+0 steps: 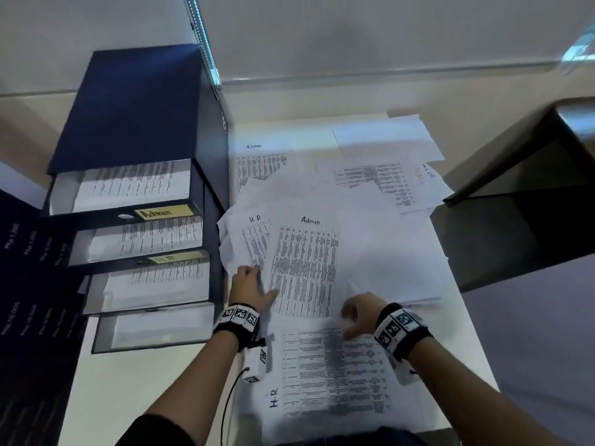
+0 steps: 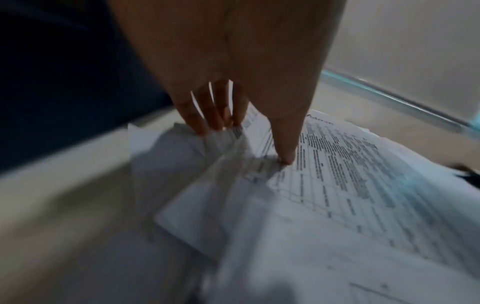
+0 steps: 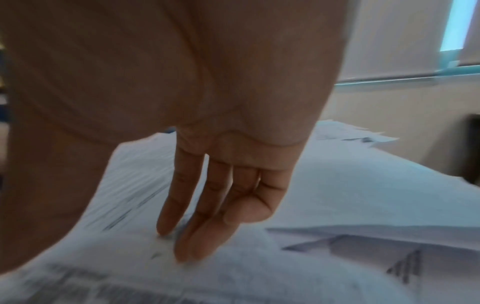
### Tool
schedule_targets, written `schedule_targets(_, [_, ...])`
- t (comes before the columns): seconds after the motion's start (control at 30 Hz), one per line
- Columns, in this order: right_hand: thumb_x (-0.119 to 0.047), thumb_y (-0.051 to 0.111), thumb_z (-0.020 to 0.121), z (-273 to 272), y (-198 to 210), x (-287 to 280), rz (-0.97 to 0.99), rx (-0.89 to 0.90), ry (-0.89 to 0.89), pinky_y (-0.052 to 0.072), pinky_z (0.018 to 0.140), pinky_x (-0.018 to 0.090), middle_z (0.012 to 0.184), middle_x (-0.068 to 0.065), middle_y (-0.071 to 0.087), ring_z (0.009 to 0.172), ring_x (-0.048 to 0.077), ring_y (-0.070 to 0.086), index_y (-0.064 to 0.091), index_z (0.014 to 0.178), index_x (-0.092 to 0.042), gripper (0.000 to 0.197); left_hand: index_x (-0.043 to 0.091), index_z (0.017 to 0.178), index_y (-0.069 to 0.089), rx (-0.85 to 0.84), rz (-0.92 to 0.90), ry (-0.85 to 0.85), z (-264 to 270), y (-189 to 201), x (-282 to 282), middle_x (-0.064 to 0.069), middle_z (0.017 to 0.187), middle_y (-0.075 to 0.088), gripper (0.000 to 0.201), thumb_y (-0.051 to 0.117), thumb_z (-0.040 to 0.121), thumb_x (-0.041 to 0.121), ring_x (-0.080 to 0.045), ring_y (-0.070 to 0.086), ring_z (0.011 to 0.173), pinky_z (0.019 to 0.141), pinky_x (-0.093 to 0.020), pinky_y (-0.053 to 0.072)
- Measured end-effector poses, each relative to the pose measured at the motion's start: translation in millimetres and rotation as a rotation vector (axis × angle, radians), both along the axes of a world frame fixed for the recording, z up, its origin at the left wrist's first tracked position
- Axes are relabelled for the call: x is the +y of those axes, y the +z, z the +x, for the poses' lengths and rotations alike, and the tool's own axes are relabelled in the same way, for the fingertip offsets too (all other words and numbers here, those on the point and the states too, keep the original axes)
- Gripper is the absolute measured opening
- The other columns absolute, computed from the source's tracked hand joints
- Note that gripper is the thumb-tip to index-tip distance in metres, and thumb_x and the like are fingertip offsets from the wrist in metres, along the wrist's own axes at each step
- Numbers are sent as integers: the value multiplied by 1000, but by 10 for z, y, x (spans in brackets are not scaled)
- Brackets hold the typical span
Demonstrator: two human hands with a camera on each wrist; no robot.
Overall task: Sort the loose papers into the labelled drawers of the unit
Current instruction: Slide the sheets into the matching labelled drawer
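Note:
A dark blue drawer unit (image 1: 128,111) stands at the left with several drawers pulled open, sheets inside. One yellow label reads Admin (image 1: 161,213), the one below reads HR (image 1: 172,258). Loose printed papers cover the white table (image 1: 135,397). My left hand (image 1: 249,286) rests on the left edge of a sheet marked Admin (image 1: 306,268), beside a crumpled sheet marked HR (image 1: 254,243). In the left wrist view its thumb (image 2: 283,144) presses the Admin sheet and the straight fingers (image 2: 207,121) touch the crumpled edge. My right hand (image 1: 359,317) touches the papers with straight fingertips (image 3: 187,236), just above another HR sheet (image 1: 331,375).
More sheets (image 1: 386,140) lie overlapping at the back right of the table. A dark piece of furniture (image 1: 521,201) stands close to the table's right side. A dark printed board (image 1: 25,284) lies left of the unit. A pale wall runs behind.

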State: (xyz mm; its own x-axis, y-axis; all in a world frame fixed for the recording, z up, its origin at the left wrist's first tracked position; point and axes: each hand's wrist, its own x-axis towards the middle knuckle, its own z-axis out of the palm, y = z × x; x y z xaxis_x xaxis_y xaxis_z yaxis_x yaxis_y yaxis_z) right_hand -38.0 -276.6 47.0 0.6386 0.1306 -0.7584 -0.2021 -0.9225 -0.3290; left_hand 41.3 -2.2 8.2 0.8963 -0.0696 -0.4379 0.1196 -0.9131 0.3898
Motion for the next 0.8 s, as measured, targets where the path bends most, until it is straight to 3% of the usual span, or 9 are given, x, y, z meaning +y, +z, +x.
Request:
schedule_targets(0.13, [-43,70,83,-118,-177,332,-139,-125,281,51,93,36,113,4,61,103,23,58,71,103,-16,33,15,138,49,42,-131,140,21,-9,-103,-8,131,47,86,86,68,51,-26,51,123,107,-38,45])
schedule_targets(0.2, [-35,67,85,-153,-212,399,-118,-92,298,52,90,35,112,6,63,99,25,60,72,100,-14,27,15,123,57,69,-164,182,63,-5,-155,-8,120,55,75,90,64,46,-25,59,110,98,-38,52])
schedule_targets(0.33, [-21,58,84,-36,-77,197,-81,-59,241,43,68,24,75,2,56,77,21,54,56,73,-14,13,6,119,66,134,-158,125,108,14,-202,-12,123,53,61,85,74,42,-27,61,108,94,-31,52])
schedule_targets(0.43, [-21,63,84,189,194,-192,-86,-108,148,42,71,24,85,-4,59,83,17,55,63,86,-23,3,24,112,72,73,-233,108,77,32,-233,-2,124,46,48,74,79,59,-20,52,117,104,-36,45])
schedule_targets(0.5, [-19,65,84,378,435,-461,-73,-187,7,42,71,23,88,-3,66,83,15,57,70,92,-24,10,32,99,72,-36,-284,307,128,70,-203,-1,130,44,30,68,85,58,-20,43,125,110,-38,38])
schedule_targets(0.57, [-14,66,84,557,691,-658,38,-330,-211,42,60,25,68,-8,64,70,14,57,67,67,-33,26,19,118,70,-49,-267,452,251,56,-135,-14,140,42,40,66,90,47,-34,44,130,110,-40,39])
schedule_targets(0.63, [-11,63,85,716,806,-763,113,-476,-429,41,55,25,56,-6,57,59,14,52,59,57,-26,31,6,128,58,-37,-237,527,371,-37,-83,-24,131,51,55,74,84,37,-42,52,122,100,-46,48])
schedule_targets(0.7, [-13,63,86,866,731,-773,56,-488,-550,39,55,27,61,2,57,60,19,51,56,62,-19,25,-1,123,48,-22,-269,580,453,-33,-70,-27,114,59,66,82,76,32,-45,59,108,86,-48,54])
schedule_targets(0.8, [-26,63,87,951,325,-689,-67,-226,-616,50,72,34,89,14,66,83,29,63,68,91,-6,21,1,130,48,43,-372,664,530,70,-96,-20,109,60,59,78,84,22,-37,62,103,89,-41,49])
